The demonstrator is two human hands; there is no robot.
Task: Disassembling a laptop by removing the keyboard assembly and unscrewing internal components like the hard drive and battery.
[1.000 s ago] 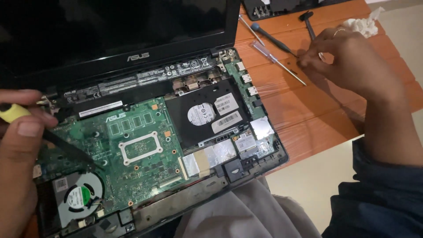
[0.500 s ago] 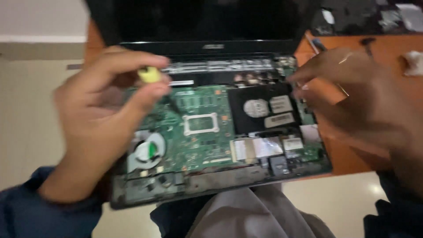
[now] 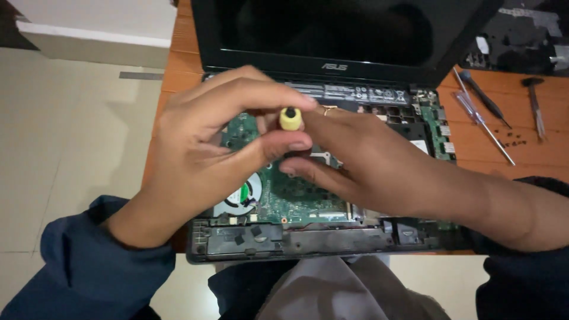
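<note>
An opened black laptop (image 3: 308, 240) lies on an orange wooden table, its green motherboard (image 3: 296, 198) and round cooling fan (image 3: 240, 198) exposed. My left hand (image 3: 207, 157) holds a screwdriver by its yellow handle top (image 3: 290, 118) between thumb and fingers, above the motherboard. My right hand (image 3: 367, 160) reaches in from the right, fingers resting by the screwdriver shaft over the board; a ring shows on one finger. The screwdriver's tip is hidden behind the hands.
Two loose screwdrivers (image 3: 483, 112) and a small hammer-like tool (image 3: 533, 101) lie on the table (image 3: 492, 148) at the right with several tiny screws (image 3: 512, 142). A removed black cover (image 3: 527, 35) sits at the top right. Pale floor tiles (image 3: 71, 148) lie to the left.
The view has shifted and steadied. My right hand came in from the table's right side to the motherboard. My left hand raised the screwdriver upright over the board's centre.
</note>
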